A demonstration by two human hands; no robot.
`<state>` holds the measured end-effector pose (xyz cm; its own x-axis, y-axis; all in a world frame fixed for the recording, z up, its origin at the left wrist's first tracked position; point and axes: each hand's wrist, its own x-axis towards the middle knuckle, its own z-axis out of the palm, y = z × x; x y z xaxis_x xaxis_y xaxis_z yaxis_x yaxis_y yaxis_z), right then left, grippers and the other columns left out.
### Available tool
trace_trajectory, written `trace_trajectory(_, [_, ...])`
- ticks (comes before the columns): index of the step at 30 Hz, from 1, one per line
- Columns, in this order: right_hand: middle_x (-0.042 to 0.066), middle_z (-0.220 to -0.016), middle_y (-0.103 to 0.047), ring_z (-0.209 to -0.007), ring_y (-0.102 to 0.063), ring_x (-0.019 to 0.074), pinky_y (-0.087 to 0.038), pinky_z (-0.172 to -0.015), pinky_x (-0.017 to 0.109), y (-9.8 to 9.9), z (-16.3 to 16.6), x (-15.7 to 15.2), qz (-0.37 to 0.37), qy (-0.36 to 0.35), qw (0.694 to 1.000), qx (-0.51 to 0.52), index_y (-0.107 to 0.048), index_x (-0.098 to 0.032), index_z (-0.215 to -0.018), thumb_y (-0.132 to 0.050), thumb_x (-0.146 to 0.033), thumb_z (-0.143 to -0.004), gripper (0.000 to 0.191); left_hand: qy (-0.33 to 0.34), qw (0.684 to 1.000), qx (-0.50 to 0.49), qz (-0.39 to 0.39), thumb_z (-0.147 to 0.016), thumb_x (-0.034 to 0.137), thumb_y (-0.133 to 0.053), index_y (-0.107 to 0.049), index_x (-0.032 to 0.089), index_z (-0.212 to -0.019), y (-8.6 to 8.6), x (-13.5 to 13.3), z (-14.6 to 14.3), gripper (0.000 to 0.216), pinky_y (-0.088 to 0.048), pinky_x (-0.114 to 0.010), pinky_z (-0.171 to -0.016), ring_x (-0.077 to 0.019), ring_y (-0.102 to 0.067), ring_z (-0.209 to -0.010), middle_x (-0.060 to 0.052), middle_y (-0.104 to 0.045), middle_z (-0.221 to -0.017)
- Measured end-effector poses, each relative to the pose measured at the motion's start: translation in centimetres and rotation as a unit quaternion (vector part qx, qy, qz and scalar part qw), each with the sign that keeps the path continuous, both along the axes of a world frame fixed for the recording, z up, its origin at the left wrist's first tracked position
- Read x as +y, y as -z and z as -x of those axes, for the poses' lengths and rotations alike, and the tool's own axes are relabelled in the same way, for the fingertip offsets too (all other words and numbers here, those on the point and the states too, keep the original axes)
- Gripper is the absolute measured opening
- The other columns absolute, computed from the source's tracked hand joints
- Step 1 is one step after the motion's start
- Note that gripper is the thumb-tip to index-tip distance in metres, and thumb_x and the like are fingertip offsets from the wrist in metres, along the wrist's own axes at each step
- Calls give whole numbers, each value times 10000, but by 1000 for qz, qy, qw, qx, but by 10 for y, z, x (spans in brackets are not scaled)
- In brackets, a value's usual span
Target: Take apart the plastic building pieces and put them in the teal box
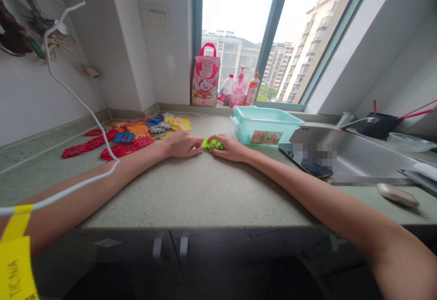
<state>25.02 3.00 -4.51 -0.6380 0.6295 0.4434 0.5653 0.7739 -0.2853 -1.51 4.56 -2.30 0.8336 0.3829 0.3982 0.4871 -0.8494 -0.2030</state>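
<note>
Bright green interlocking plastic pieces lie in a small cluster on the countertop, between my hands. My right hand curls over the cluster from the right, its fingers and thumb closed on it. From the left, my left hand has its fingers bent and its fingertips pinched at the cluster's left end; the exact grip is partly hidden. Behind my left forearm is a spread of similar pieces: red pieces, a blue piece, orange pieces and yellow pieces, with some white ones.
A turquoise plastic bin stands behind my right hand. A phone lies at the edge of the steel sink. A beige rounded object is nearer. Bottles and a pink bag line the windowsill. A white cable hangs at left.
</note>
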Motion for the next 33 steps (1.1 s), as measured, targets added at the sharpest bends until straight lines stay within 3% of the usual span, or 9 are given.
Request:
trace_trajectory(6, [136,-1266,-720,-1226,-637,262,-467,-1099,440,2,0,2,4,12,1000,-11,-653,-193,-1300,-691,-364,-987,359,0,1000,-4,9,-987,367,-554,-647,210,-811,-1,-1,-1,254,-333,-261,-536,-142,-579,-505,6,-667,-603])
trace_trajectory(19, [101,-1179,-686,-1063,-679,229,-520,-1008,392,-3,-1,-3,6,14,1000,-9,-678,-228,-1253,-711,-361,-969,316,6,999,4,37,-984,355,-570,-636,214,-771,-1,2,-1,263,-329,-271,-545,-148,-586,-519,2,-663,-607])
trace_trajectory(33, [106,-1243,-668,-1095,-672,230,-513,-1025,387,-3,-1,-4,-5,15,999,-40,-656,-243,-1321,-673,-363,-1001,342,3,999,-4,41,-979,361,-571,-659,219,-821,0,2,-1,230,-356,-270,-548,-141,-581,-505,18,-671,-615])
